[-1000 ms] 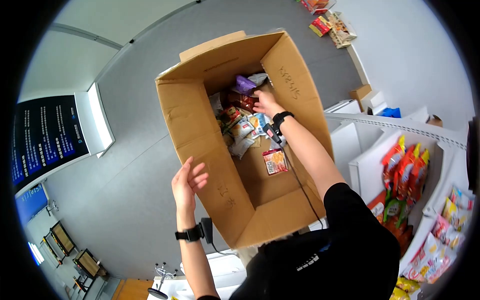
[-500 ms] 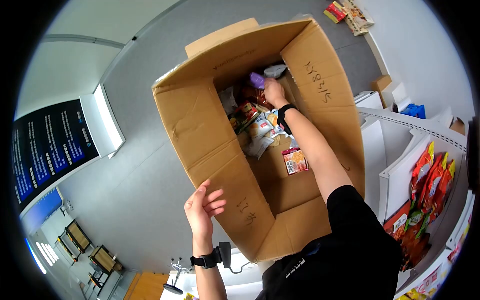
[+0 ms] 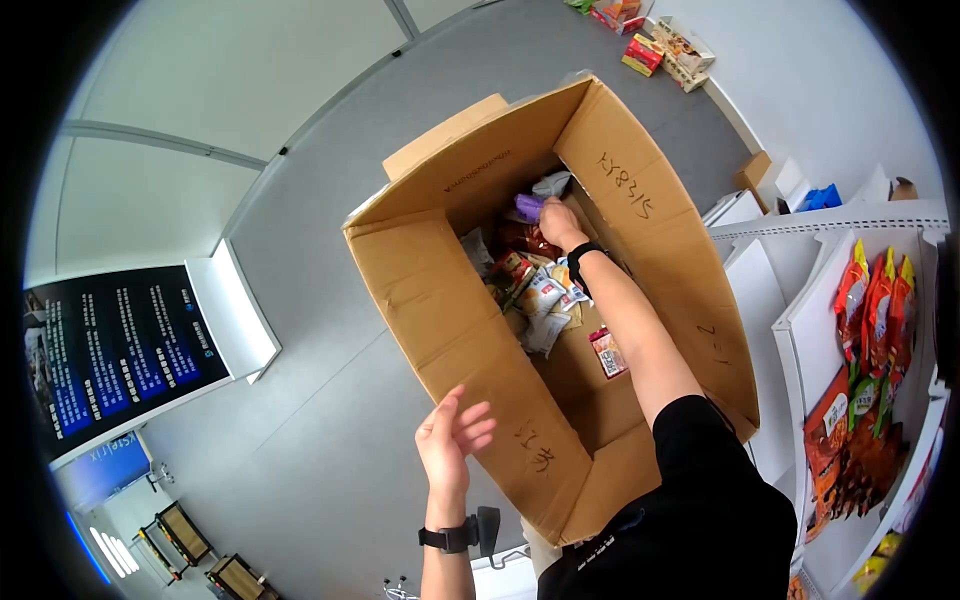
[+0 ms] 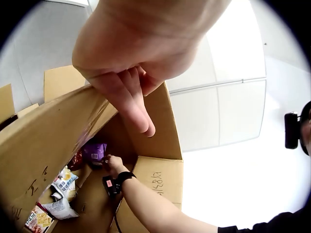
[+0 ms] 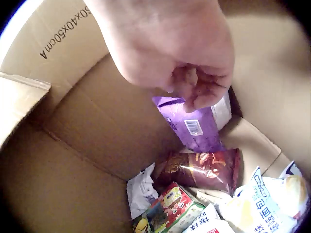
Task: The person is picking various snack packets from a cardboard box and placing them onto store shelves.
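Observation:
A large open cardboard box [image 3: 440,290] fills the middle of the head view. Deep inside it, my right hand [image 3: 562,222] pinches the top edge of a purple snack packet [image 5: 197,128], which hangs tilted with its barcode showing. Just below lies a dark red packet [image 5: 201,170], beside a red and green snack box [image 5: 172,208] and white-and-blue bread packets [image 5: 257,206]. A flat red-and-white packet [image 3: 607,353] rests on the box floor closer to me. My left hand [image 3: 450,450], fingers loosely bent and holding nothing, is at the outer edge of the left flap.
On the right stand white shelves [image 3: 790,300] with red snack bags [image 3: 875,310]. Several colourful boxes [image 3: 680,55] lie on the floor by the far wall. A dark display screen [image 3: 125,350] is at the left, beyond grey floor [image 3: 300,370].
My right hand has gone from spread fingers beside the purple packet to gripping its edge. The left hand stays by the left flap, its fingers still loose. The head view has shifted.

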